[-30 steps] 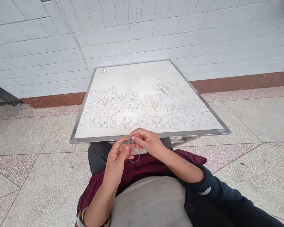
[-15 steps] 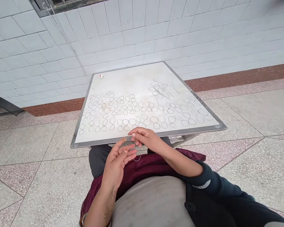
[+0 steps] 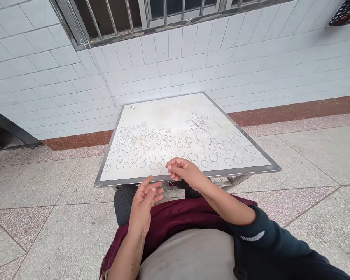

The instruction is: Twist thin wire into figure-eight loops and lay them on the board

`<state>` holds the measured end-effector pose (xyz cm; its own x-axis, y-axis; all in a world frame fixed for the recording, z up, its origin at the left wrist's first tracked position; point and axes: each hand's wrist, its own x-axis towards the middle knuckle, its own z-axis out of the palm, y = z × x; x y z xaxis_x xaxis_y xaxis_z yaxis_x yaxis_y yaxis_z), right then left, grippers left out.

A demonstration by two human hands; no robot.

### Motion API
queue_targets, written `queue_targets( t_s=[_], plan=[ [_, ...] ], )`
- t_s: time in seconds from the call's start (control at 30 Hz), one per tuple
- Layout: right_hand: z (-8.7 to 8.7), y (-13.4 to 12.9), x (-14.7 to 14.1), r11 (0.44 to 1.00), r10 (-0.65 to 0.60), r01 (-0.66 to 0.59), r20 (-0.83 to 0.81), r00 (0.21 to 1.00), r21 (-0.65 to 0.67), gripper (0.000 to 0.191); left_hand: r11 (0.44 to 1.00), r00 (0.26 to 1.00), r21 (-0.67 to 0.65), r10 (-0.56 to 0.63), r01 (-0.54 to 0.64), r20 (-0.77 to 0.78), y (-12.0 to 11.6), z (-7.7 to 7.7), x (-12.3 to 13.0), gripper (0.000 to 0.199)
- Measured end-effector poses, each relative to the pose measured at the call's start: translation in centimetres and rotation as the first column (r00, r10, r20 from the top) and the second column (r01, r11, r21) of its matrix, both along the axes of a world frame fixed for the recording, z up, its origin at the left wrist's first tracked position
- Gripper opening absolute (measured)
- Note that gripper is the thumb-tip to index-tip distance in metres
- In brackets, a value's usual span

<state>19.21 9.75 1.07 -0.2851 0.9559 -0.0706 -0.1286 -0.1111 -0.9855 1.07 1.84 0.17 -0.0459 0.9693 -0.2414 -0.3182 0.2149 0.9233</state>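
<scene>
A thin wire bent into a figure of two loops [image 3: 168,194] hangs from the pinched fingertips of my right hand [image 3: 182,170], just over the near edge of the white table [image 3: 169,102]. My left hand [image 3: 144,196] is palm up to the left of the wire, its fingers apart, with a fingertip close to the loops. Whether that fingertip touches the wire is hard to tell. Many similar looped wires [image 3: 144,159] lie in rows across the near half of the table.
A tangled pile of loose wires [image 3: 200,122] lies at the table's right back. A small white and red object [image 3: 132,107] sits near the back left corner. Behind the table stands a tiled wall [image 3: 163,58] with a barred window [image 3: 146,15].
My left hand has moved away from the wire and opened. My right hand still holds it, and the loops now hang freer. The view has tilted up, showing more of the window.
</scene>
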Motion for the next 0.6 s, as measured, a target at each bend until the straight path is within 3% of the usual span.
queue_targets(
  t_s=[0.1, 0.37, 0.47, 0.6],
  plan=[
    [0.0, 0.8, 0.1, 0.997, -0.081, 0.082, -0.037, 0.996, 0.013, 0.028, 0.990, 0.990, -0.042, 0.136, -0.138, -0.033, 0.7, -2.3, -1.7, 0.053],
    [0.5, 5.1, 2.1, 0.970, -0.229, 0.228, 0.002, 0.973, 0.085, 0.023, 0.961, 0.951, -0.056, 0.258, -0.271, -0.169, 1.2, -9.3, -6.2, 0.042],
    [1.3, 8.2, 4.0, 0.942, -0.319, 0.314, 0.031, 0.947, 0.115, 0.016, 0.972, 0.946, -0.036, 0.218, -0.233, -0.241, 1.2, -11.2, -6.9, 0.045],
    [2.5, 13.0, 6.4, 0.896, -0.436, 0.420, 0.097, 0.895, 0.145, 0.006, 0.996, 0.915, -0.021, 0.069, -0.084, -0.397, 1.3, -12.8, -6.8, 0.049]
  ],
)
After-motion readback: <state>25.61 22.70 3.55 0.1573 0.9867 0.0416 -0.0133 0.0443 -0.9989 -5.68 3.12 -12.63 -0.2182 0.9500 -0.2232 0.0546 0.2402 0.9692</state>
